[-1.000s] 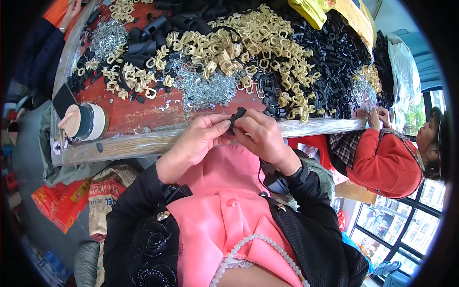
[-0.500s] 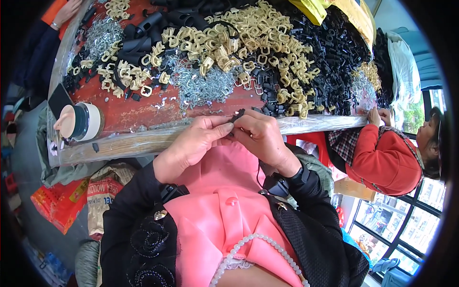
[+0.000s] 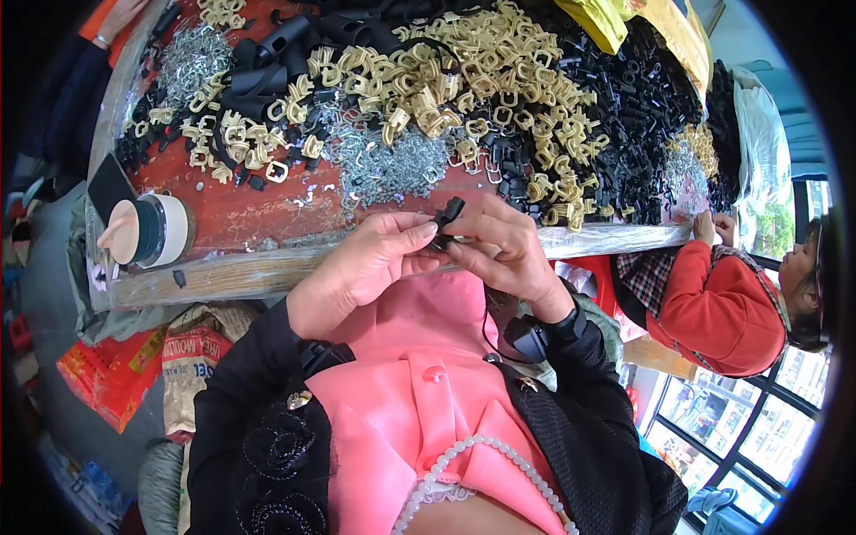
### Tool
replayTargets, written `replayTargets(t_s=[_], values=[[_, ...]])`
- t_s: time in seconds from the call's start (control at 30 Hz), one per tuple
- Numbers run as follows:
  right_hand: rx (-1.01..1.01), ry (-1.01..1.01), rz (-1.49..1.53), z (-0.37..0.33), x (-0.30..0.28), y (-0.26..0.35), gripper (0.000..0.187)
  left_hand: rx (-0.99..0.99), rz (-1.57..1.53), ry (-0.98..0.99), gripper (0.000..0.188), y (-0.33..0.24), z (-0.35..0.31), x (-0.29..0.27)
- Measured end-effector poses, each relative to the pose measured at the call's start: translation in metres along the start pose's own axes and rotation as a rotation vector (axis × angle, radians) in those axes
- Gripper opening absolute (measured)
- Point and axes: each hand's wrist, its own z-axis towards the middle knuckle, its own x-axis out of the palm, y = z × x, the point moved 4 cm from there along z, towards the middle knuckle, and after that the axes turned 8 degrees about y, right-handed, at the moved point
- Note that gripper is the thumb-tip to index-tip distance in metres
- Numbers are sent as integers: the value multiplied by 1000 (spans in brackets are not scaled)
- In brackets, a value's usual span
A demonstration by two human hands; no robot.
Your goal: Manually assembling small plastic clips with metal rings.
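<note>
At the nearest, a necklace of pale beads (image 3: 489,440) is worn over a pink buttoned garment (image 3: 392,401), under a black jacket (image 3: 571,419). Ahead of these, a small black plastic part (image 3: 448,214) is held up between the hands, just at the table's near edge. It is pinched by the left hand (image 3: 374,259), whose thumb is pressed against it. The right hand (image 3: 508,245) is brought close beside it with fingers bent and a small gap between thumb and forefinger; whether the part is gripped there too cannot be told.

The wooden table edge (image 3: 232,278) is wrapped in clear film, and a black scrap (image 3: 179,278) is lodged on it at the left. Just beyond, a lidded jar (image 3: 175,230) is set near a dark flat device (image 3: 110,190). Farther in, silvery metal clips (image 3: 397,165) are heaped on the red tabletop (image 3: 236,209), with cream plastic clips (image 3: 499,76) piled behind and small black parts (image 3: 637,120) spread to the right. Black curved tubes (image 3: 259,80) are gathered at the left. Beyond the right-hand pile, metal pieces (image 3: 685,171) are handled near a red-sleeved co-worker (image 3: 722,312).
</note>
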Motion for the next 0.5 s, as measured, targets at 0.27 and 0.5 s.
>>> replayTargets(t_s=[0.27, 0.5], values=[[-167, 82, -286, -5, -4, 10, 34, -27, -31, 38, 19, -1, -1, -1], [-180, 130, -278, -9, 3, 2, 41, -35, -12, 17, 19, 0, -1, -1]])
